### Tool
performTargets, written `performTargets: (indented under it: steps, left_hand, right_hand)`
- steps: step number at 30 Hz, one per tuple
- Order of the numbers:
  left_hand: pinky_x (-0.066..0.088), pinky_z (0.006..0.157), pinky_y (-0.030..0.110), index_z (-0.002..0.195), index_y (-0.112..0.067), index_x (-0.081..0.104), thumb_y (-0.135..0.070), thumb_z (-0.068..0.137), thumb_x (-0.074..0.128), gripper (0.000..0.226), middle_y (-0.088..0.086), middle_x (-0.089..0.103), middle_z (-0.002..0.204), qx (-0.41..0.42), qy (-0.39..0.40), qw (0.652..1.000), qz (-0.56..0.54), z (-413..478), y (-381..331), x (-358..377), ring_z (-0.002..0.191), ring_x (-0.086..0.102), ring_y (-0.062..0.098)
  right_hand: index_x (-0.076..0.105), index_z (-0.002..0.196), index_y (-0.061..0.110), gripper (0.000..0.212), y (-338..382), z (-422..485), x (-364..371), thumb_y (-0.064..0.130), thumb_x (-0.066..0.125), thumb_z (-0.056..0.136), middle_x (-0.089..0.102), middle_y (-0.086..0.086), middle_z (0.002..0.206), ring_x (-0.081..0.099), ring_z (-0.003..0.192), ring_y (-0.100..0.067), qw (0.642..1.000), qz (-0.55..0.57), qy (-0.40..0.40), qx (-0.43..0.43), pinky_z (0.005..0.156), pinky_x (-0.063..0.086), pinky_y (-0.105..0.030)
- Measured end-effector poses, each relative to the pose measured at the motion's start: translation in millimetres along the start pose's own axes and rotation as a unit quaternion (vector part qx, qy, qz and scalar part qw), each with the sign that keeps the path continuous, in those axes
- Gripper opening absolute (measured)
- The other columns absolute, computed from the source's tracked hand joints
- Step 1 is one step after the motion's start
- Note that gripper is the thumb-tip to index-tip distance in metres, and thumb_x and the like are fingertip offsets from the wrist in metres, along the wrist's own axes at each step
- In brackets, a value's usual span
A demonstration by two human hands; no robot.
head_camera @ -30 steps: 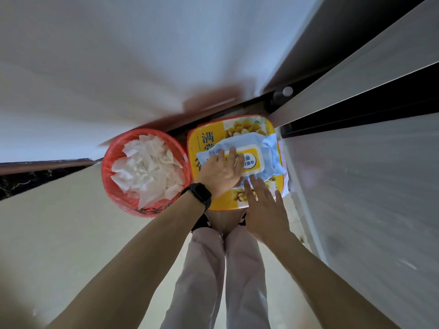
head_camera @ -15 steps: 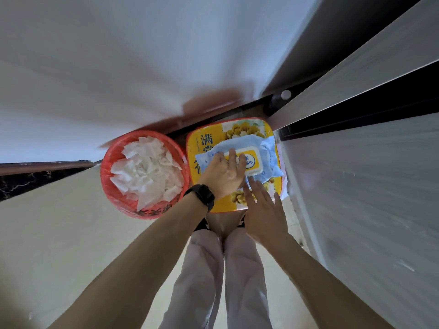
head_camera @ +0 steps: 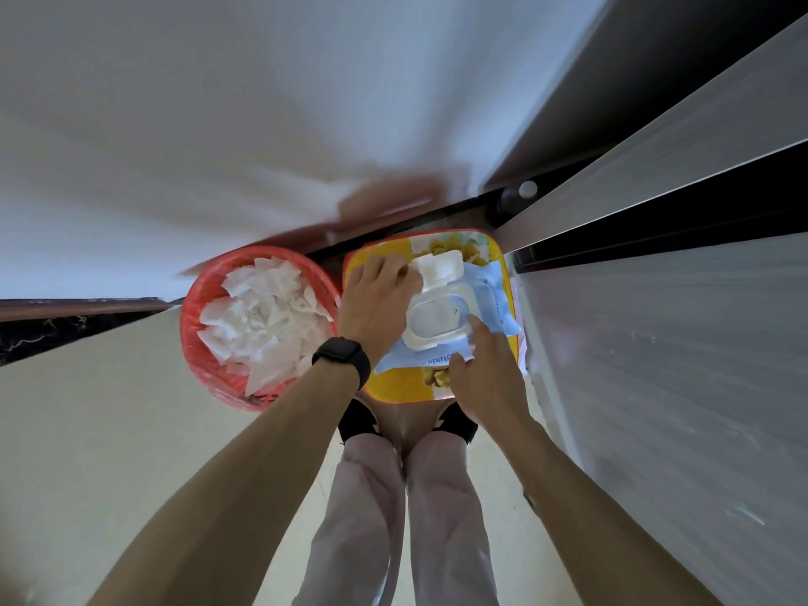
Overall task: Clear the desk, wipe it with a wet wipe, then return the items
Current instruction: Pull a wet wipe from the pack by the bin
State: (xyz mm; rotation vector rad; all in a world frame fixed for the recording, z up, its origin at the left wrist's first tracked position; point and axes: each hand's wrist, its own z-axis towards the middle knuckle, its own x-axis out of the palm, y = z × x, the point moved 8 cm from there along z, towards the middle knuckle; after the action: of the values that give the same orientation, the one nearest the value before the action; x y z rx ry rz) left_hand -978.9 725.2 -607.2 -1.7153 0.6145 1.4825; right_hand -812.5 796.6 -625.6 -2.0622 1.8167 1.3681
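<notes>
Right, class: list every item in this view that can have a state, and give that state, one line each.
Wet wipe pack: lying flat on the yellow box.
Flip lid: open, swung up.
Yellow box: top side up, carrying the pack.
Red wastebasket: heaped with crumpled white tissues.
Left hand: fingers pinch the flip lid's edge.
Right hand: rests on the pack's near edge.

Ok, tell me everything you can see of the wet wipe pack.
The wet wipe pack is a soft, light blue film pouch with a rigid white plastic dispenser on top. Its lid is flipped open toward the far side, baring an oval opening. It lies flat on a yellow printed top. The left hand grips the lid's edge; the right hand presses the near corner, beside the print "PERFEC".
</notes>
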Motion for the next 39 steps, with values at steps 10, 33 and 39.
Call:
performTargets:
  steps: [10, 33, 39]
  left_hand:
    - [0.044, 0.105, 0.042, 0.136, -0.023, 0.06, -0.03, 0.102, 0.045, 0.038, -0.004, 0.052, 0.148, -0.097, 0.158, 0.97, -0.155, -20.6, 16.1, 33.0, 0.133, 0.048, 0.024]
    - [0.049, 0.085, 0.037, 0.116, -0.029, 0.058, -0.021, 0.093, 0.061, 0.024, -0.008, 0.029, 0.16, -0.103, 0.222, 0.956, -0.161, -22.6, 12.2, 27.6, 0.129, 0.049, 0.026]
    - [0.045, 0.094, 0.037, 0.12, -0.03, 0.058, -0.021, 0.094, 0.06, 0.027, -0.01, 0.026, 0.162, -0.102, 0.208, 0.955, -0.186, -29.3, 15.8, 32.7, 0.134, 0.046, 0.024]
  right_hand:
    - [0.067, 0.094, 0.021, 0.018, 9.5, 26.2, -12.8, 0.038, 0.063, 0.089, 0.065, 0.003, 0.101, 0.061, 0.089, -0.013, 0.986, 0.125, -0.087, 0.069, 0.071, 0.04, -0.024]
    - [0.073, 0.1, 0.019, 0.019, 17.6, 22.5, -10.6, 0.027, 0.057, 0.095, 0.059, 0.0, 0.097, 0.06, 0.085, -0.016, 0.993, 0.016, -0.111, -0.026, 0.069, 0.034, -0.019]
    - [0.069, 0.108, 0.022, 0.026, 28.2, 36.7, -0.3, 0.034, 0.051, 0.094, 0.057, 0.0, 0.111, 0.063, 0.09, -0.027, 0.991, -0.104, -0.086, 0.028, 0.072, 0.046, -0.032]
